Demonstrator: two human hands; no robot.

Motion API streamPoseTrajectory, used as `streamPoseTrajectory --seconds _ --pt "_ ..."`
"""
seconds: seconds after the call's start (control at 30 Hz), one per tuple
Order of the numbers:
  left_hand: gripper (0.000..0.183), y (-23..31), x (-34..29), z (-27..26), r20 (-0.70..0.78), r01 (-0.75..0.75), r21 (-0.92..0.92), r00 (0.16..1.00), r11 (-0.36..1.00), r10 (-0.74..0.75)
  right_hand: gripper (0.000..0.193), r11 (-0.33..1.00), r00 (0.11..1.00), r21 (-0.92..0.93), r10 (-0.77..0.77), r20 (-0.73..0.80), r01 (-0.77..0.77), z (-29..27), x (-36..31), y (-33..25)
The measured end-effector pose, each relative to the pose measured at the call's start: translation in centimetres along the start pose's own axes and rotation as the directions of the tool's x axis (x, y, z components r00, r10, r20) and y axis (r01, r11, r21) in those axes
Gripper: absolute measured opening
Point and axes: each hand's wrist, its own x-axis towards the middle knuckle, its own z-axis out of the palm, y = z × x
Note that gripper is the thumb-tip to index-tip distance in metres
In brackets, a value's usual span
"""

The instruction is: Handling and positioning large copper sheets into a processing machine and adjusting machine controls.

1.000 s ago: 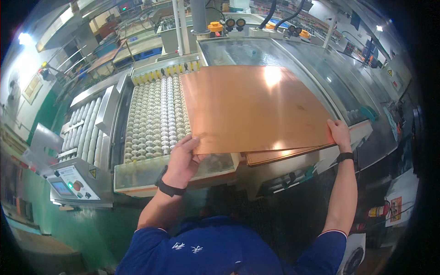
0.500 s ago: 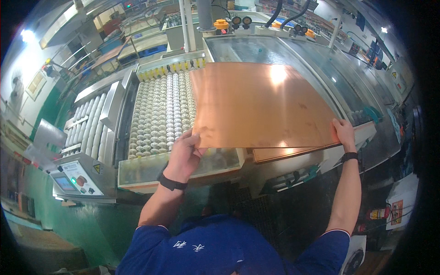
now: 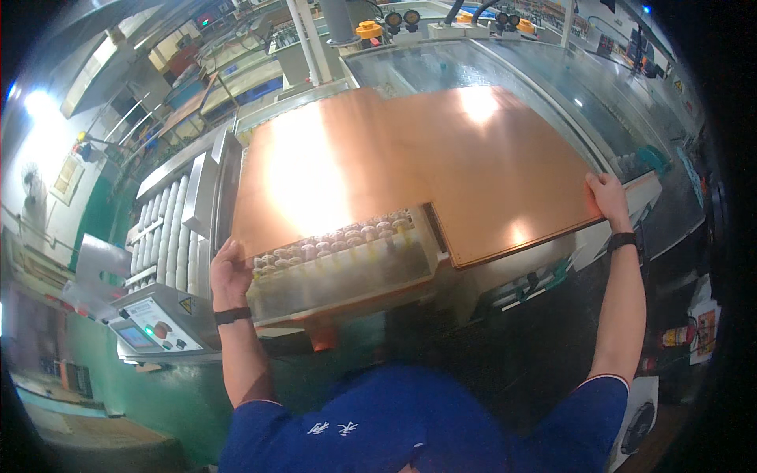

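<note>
A shiny copper sheet (image 3: 292,185) lies over the roller bed on the left, its right part meeting a second copper sheet (image 3: 505,181). My left hand (image 3: 230,276) pinches the near left corner of the first sheet. The second sheet is on top of a thin stack on the machine's cover, with its near edge turned toward me. My right hand (image 3: 607,197) is closed on the right edge of this sheet, fingers partly hidden beneath. White wheel rollers (image 3: 339,240) show between the left sheet's near edge and the machine's front wall.
A control panel (image 3: 154,327) with a small screen and a red knob stands at the left. Behind it are long white rollers (image 3: 165,229) in a metal frame. Clear covers (image 3: 552,87) run along the machine to the right. A fire extinguisher (image 3: 676,337) stands at the far right.
The upper copper sheet has moved left, now covering most of the roller bed. My left hand went left with its corner. My right hand shifted slightly outward, onto the stacked sheet's edge.
</note>
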Motion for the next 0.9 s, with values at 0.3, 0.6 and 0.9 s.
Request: streamPoseTrajectory --seconds 0.3,0.6,0.9 --pt "0.022 0.6 6.6 -10.7 -0.253 0.053 0.318 0.967 0.947 0.031 0.058 1.000 1.000 -0.004 0.011 -0.028 -0.012 0.1 0.0 -0.1" --pt "0.013 -1.8 11.1 -18.8 -0.262 0.162 0.619 0.965 0.769 0.008 0.057 0.998 1.000 0.056 0.020 -0.024 -0.018 -1.0 -0.8 -1.1" --pt "0.022 -3.3 9.7 -9.0 -0.179 0.040 0.904 0.939 0.425 0.293 0.058 1.000 0.991 0.020 -0.004 -0.135 0.007 -0.1 -0.7 -0.1"
